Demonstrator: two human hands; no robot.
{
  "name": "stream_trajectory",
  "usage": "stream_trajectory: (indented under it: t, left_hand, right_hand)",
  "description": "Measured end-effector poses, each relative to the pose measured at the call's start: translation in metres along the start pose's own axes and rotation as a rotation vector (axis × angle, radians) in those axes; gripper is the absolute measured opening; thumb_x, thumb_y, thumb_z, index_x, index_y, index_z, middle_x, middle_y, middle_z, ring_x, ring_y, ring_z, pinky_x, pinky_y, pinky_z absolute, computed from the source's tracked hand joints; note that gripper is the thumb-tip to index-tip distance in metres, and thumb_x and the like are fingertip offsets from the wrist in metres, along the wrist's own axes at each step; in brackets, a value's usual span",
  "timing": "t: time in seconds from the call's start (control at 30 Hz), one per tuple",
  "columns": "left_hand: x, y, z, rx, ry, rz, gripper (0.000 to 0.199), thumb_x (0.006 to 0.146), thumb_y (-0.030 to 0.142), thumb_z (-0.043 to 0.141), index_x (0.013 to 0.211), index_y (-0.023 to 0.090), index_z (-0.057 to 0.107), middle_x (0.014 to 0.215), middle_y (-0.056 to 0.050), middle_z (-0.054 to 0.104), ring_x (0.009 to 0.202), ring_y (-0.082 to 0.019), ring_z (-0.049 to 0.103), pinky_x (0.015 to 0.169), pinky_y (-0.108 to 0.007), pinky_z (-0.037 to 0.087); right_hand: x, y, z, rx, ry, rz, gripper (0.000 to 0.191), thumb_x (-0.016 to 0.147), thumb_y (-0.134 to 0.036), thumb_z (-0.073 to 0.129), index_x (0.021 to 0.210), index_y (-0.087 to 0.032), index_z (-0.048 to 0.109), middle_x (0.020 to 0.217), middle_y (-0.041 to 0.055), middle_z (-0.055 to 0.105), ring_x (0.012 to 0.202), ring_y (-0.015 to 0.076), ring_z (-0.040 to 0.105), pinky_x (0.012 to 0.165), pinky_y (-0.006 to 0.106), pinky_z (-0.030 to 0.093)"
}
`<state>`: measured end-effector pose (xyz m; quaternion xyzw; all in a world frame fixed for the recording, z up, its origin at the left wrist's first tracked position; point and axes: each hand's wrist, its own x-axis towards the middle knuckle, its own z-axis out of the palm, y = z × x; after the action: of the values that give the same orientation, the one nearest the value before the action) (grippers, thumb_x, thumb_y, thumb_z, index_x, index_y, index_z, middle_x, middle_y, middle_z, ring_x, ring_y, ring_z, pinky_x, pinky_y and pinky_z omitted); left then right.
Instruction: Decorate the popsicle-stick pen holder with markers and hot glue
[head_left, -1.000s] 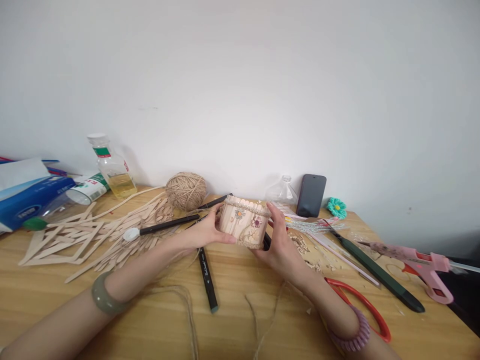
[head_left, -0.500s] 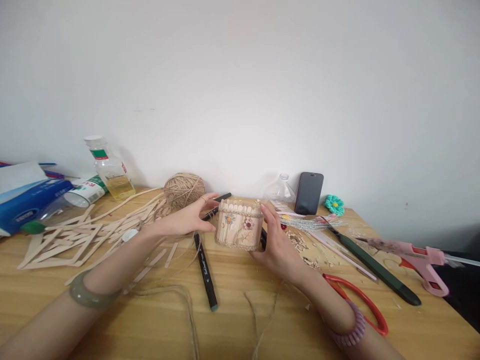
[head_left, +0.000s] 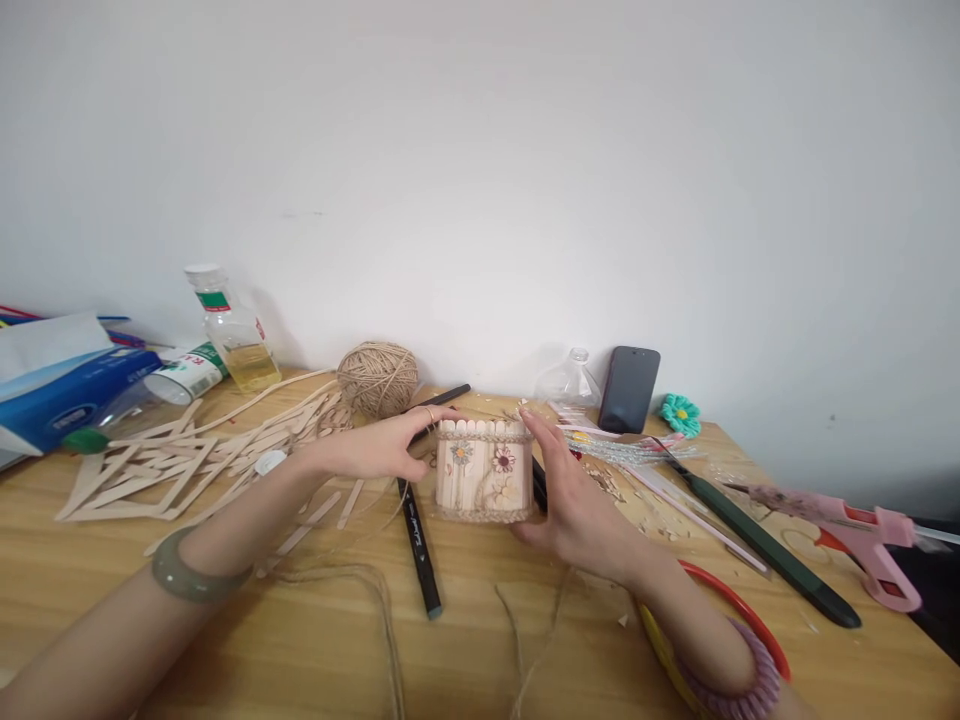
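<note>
A small holder made of craft sticks (head_left: 482,478) stands in front of me, with braided twine around its top and bottom and dried-looking flowers on its front. My left hand (head_left: 390,445) is at its left side, fingers reaching behind the upper rim and the thumb close to the wall. My right hand (head_left: 574,500) curves around the right side, its fingers along the wall and thumb low near the base. Under my left hand lies a black marker (head_left: 421,555). Another dark marker shows partly behind the holder.
Loose craft sticks (head_left: 202,450) spread across the left, with a twine ball (head_left: 377,378) and a bottle (head_left: 241,340) behind. On the right are a phone (head_left: 630,388), a green-handled tool (head_left: 765,535), a pink glue gun (head_left: 847,525) and red-handled scissors (head_left: 739,590). Twine strands (head_left: 386,625) cross the front.
The holder has come down slightly and tilts less, both hands moving with it. My left thumb sits a little farther from its wall. The whole view has shifted slightly.
</note>
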<state>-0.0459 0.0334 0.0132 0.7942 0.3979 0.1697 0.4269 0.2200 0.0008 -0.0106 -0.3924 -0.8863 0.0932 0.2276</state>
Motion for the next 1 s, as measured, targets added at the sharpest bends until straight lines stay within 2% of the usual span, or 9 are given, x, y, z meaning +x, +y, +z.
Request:
stream_trajectory:
  t: [0.1, 0.23, 0.3, 0.4, 0.53, 0.67, 0.77, 0.87, 1.0]
  left_hand:
    - [0.000, -0.003, -0.003, -0.067, 0.007, 0.018, 0.074, 0.065, 0.007, 0.049, 0.137, 0.019, 0.035, 0.146, -0.008, 0.039, 0.136, -0.023, 0.035, 0.114, -0.039, 0.025]
    - [0.002, -0.009, -0.012, -0.174, 0.149, 0.037, 0.063, 0.069, 0.011, 0.049, 0.131, 0.018, 0.041, 0.146, -0.010, 0.041, 0.135, -0.024, 0.037, 0.113, -0.041, 0.028]
    - [0.003, -0.012, -0.017, -0.212, 0.236, 0.034, 0.055, 0.070, 0.015, 0.050, 0.125, 0.015, 0.046, 0.140, -0.013, 0.048, 0.131, -0.024, 0.044, 0.110, -0.041, 0.033]
    - [0.003, -0.016, -0.027, -0.205, 0.335, 0.002, 0.049, 0.070, 0.017, 0.049, 0.119, 0.012, 0.049, 0.134, -0.015, 0.055, 0.125, -0.024, 0.051, 0.107, -0.041, 0.037]
    - [0.001, -0.020, -0.038, -0.105, 0.374, -0.044, 0.044, 0.072, 0.019, 0.048, 0.115, 0.011, 0.053, 0.125, -0.014, 0.062, 0.115, -0.021, 0.059, 0.099, -0.036, 0.045]
    - [0.001, -0.025, -0.035, 0.116, 0.372, -0.134, 0.027, 0.076, 0.025, 0.053, 0.099, 0.014, 0.062, 0.102, -0.009, 0.072, 0.094, -0.021, 0.067, 0.085, -0.033, 0.052]
    - [0.005, -0.027, -0.019, 0.351, 0.419, -0.224, 0.019, 0.080, 0.030, 0.054, 0.087, 0.017, 0.066, 0.091, -0.009, 0.073, 0.090, -0.027, 0.066, 0.084, -0.041, 0.049]
    - [0.011, -0.029, 0.001, 0.554, 0.459, -0.285, 0.017, 0.080, 0.032, 0.057, 0.082, 0.017, 0.066, 0.095, -0.013, 0.071, 0.100, -0.033, 0.061, 0.087, -0.046, 0.046]
    - [0.016, -0.033, 0.018, 0.688, 0.449, -0.328, 0.009, 0.075, 0.025, 0.063, 0.078, 0.017, 0.066, 0.097, -0.015, 0.070, 0.103, -0.034, 0.059, 0.083, -0.043, 0.047]
  right_hand:
    - [0.001, 0.002, 0.002, 0.050, -0.018, 0.016, 0.105, 0.069, -0.022, 0.071, 0.146, -0.018, -0.001, 0.151, 0.0216, 0.018, 0.138, 0.0320, 0.026, 0.110, 0.046, 0.030]
    - [0.003, 0.005, 0.006, 0.126, 0.048, 0.023, 0.098, 0.069, -0.017, 0.065, 0.145, -0.022, 0.004, 0.151, 0.0182, 0.020, 0.140, 0.0303, 0.024, 0.112, 0.047, 0.026]
    - [0.003, 0.006, 0.004, 0.198, 0.053, 0.058, 0.095, 0.069, -0.018, 0.064, 0.144, -0.023, 0.007, 0.150, 0.0167, 0.023, 0.138, 0.0303, 0.028, 0.111, 0.048, 0.028]
    - [0.003, 0.006, -0.004, 0.328, -0.029, 0.138, 0.093, 0.068, -0.021, 0.066, 0.144, -0.026, 0.012, 0.148, 0.0144, 0.030, 0.131, 0.0301, 0.040, 0.106, 0.048, 0.035]
    - [0.002, 0.003, -0.013, 0.439, -0.149, 0.271, 0.092, 0.070, -0.027, 0.067, 0.144, -0.029, 0.012, 0.144, 0.0132, 0.040, 0.122, 0.0293, 0.050, 0.100, 0.048, 0.042]
    - [0.001, 0.001, -0.016, 0.340, -0.250, 0.284, 0.090, 0.072, -0.037, 0.066, 0.144, -0.024, 0.014, 0.150, 0.0163, 0.029, 0.130, 0.0326, 0.041, 0.105, 0.052, 0.035]
    - [0.000, 0.004, -0.016, 0.335, -0.290, 0.264, 0.091, 0.076, -0.051, 0.062, 0.145, -0.022, 0.011, 0.153, 0.0172, 0.023, 0.138, 0.0322, 0.030, 0.109, 0.054, 0.028]
    - [0.000, 0.009, -0.017, 0.372, -0.205, 0.251, 0.075, 0.085, -0.059, 0.047, 0.144, -0.023, 0.017, 0.152, 0.0155, 0.028, 0.139, 0.0294, 0.027, 0.111, 0.054, 0.025]
    - [0.005, 0.012, -0.019, 0.434, 0.064, 0.324, 0.059, 0.089, -0.064, 0.036, 0.131, -0.023, 0.038, 0.136, 0.0161, 0.050, 0.128, 0.0283, 0.045, 0.106, 0.051, 0.035]
